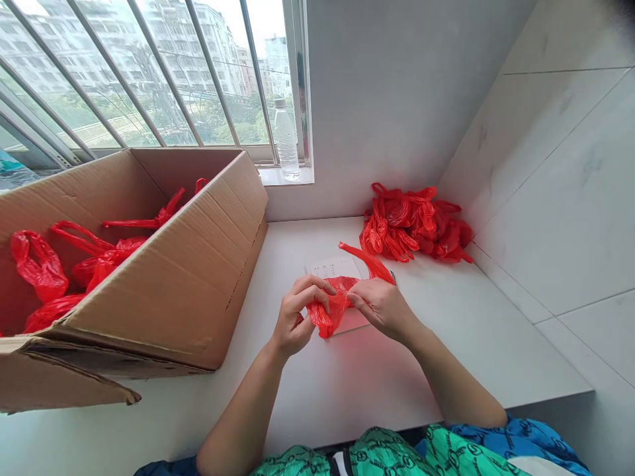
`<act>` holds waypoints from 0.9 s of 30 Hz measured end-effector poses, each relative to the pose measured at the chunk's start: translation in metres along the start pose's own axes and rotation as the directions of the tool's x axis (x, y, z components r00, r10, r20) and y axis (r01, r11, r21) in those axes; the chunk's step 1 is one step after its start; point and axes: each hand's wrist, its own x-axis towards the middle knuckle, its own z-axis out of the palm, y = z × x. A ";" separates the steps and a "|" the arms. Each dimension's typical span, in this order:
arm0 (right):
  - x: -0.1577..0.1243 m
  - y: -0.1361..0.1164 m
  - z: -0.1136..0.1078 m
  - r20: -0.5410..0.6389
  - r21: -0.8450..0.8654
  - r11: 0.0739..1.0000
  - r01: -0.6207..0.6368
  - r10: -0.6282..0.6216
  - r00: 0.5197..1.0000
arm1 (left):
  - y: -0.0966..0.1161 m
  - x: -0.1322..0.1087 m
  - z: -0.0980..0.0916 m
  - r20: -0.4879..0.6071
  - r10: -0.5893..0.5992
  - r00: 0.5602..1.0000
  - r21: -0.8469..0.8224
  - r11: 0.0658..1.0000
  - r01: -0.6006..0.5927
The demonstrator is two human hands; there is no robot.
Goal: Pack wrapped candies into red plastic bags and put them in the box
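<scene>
Between my two hands is a crumpled red plastic bag [336, 309], held a little above a white sheet of paper [331, 267] on the white table. My left hand [300, 311] grips the bag's left side with curled fingers. On the other side my right hand [381, 305] pinches the bag, its fingers mostly hidden behind the back of the hand. A narrow twisted end of the bag sticks out beyond my right hand, toward the upper left. The paper is partly covered by the bag and my hands.
A large open cardboard box [198, 264] on the left holds several red plastic bags [42, 268]. A pile of red plastic bags [411, 221] lies against the back wall at right. A clear water bottle [286, 142] stands on the sill by the barred window.
</scene>
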 end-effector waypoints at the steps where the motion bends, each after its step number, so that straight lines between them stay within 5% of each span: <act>1: -0.001 0.001 0.000 0.003 -0.038 0.999 -0.004 0.004 1.000 | -0.001 -0.001 -0.001 -0.014 -0.010 1.000 -0.018 1.000 0.010; 6: -0.004 0.000 -0.008 -0.111 -0.102 0.988 0.113 -0.124 0.986 | -0.005 -0.004 -0.003 -0.120 -0.045 0.992 -0.078 0.996 0.036; 12: -0.007 -0.004 -0.013 -0.093 -0.163 0.972 0.169 -0.186 0.978 | -0.003 -0.004 -0.002 -0.207 -0.061 0.976 -0.131 0.991 0.034; 20: -0.005 0.012 -0.015 -0.146 -0.260 0.958 0.123 -0.165 0.976 | 0.005 -0.008 -0.001 -0.065 -0.045 0.997 -0.274 0.961 0.026; 27: -0.001 0.020 -0.019 -0.188 -0.375 0.904 0.205 -0.291 0.938 | 0.014 -0.009 -0.007 0.013 -0.131 0.991 -0.463 0.878 0.122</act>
